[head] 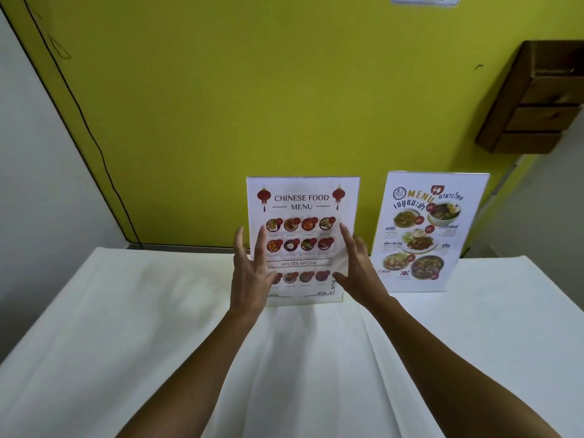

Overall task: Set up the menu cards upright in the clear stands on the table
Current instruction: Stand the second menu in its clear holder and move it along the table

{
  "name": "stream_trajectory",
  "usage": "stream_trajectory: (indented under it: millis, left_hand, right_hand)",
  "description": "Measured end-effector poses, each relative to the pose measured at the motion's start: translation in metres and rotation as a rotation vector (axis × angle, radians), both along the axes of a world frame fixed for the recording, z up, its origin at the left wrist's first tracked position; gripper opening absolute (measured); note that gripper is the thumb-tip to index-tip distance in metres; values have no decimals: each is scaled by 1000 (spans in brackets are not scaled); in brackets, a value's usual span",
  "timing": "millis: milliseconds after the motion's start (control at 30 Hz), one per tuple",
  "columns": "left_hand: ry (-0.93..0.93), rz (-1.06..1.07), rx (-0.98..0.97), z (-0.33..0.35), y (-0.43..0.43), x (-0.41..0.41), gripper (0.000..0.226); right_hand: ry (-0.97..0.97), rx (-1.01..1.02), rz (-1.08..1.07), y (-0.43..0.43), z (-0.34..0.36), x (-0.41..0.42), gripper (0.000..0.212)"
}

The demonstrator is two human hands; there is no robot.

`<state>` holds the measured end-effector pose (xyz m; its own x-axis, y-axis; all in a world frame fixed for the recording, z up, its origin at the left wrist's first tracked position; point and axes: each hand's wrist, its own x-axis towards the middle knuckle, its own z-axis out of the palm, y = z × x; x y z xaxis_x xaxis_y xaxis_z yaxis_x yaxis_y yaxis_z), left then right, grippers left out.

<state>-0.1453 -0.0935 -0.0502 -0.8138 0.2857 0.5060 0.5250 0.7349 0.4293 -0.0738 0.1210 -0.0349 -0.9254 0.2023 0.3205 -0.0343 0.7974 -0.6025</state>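
A Chinese food menu card [301,203] stands upright in a clear stand [319,299] near the far edge of the table. To its right a Thai menu card [426,235] stands upright in a second clear stand. My left hand [251,273] is in front of the Chinese menu's left edge, fingers spread. My right hand [358,270] is in front of its right edge, fingers also spread. Whether the fingertips touch the stand I cannot tell; neither hand grips anything.
A white cloth with folds covers the table [158,327]. A yellow wall [221,105] rises close behind the stands. A brown wooden drawer box [534,99] hangs on the wall at the upper right. A black cable [94,143] runs down the wall at the left.
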Motion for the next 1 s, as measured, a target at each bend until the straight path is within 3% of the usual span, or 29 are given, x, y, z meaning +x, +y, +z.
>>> stream_trajectory:
  millis: [467, 1000]
  left_hand:
    - [-158, 108, -103, 18, 19, 4, 110]
    - [-141, 76, -150, 30, -16, -15, 115]
  right_hand:
    - [9, 48, 14, 1, -10, -19, 129]
    - [-47, 158, -31, -18, 15, -21, 119]
